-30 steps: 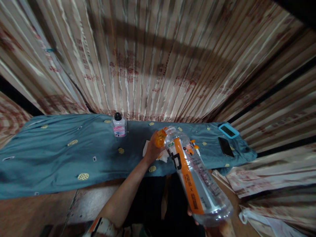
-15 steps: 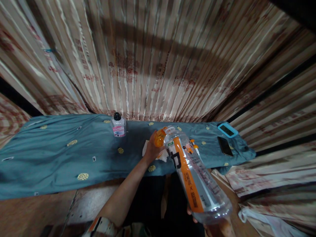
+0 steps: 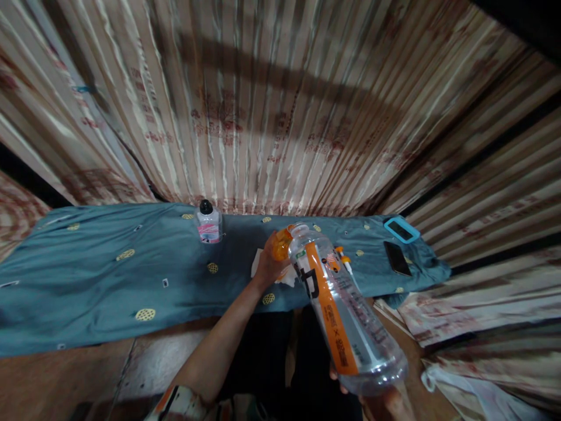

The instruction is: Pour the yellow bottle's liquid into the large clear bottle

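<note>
Our left hand (image 3: 267, 266) is closed around the orange cap (image 3: 281, 244) at the mouth of the big clear bottle (image 3: 344, 318), fingers wrapped over it, while our right hand (image 3: 385, 403) cups the bottle's base from below at the bottom edge of the view — only its fingertips show, pressed against the plastic. The bottle lies tilted, its long axis running from the base near our body up and away to the neck over the blue cloth (image 3: 109, 275), so the cap sits at the far end, right in the left hand's hold and well apart from the right.

We count two bottles — the large one in hand and one small bottle (image 3: 208, 224) with a black cap standing upright on the cloth to the left. Two phones lie at the cloth's right end: a dark phone (image 3: 397, 258) and a blue-cased phone (image 3: 401, 230). One white tissue (image 3: 258, 266) lies under the left hand.
</note>
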Demonstrator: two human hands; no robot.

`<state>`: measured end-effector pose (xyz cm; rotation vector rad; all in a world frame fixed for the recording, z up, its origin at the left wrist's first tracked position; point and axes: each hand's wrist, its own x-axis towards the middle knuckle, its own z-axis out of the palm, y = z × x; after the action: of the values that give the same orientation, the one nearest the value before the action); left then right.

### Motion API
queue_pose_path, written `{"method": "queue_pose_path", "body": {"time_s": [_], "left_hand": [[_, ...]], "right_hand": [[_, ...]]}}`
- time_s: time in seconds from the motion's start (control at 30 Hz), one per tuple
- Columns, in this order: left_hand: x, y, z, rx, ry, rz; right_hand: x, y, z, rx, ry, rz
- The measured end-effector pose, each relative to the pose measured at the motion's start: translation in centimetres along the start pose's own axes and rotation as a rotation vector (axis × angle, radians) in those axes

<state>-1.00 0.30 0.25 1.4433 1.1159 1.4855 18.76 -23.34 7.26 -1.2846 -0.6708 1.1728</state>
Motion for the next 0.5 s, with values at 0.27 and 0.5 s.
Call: {"method": "queue_pose_path", "body": {"time_s": [0.27, 0.5], "left_hand": [[0.1, -0.1, 0.3, -0.006, 0.004, -0.015], [0.1, -0.4, 0.7, 0.005, 0.036, -0.050]], "right_hand": [[0.6, 0.3, -0.5, 0.002, 0.005, 0.000], [0.0, -0.4, 1.2, -0.058, 0.015, -0.062]]}}
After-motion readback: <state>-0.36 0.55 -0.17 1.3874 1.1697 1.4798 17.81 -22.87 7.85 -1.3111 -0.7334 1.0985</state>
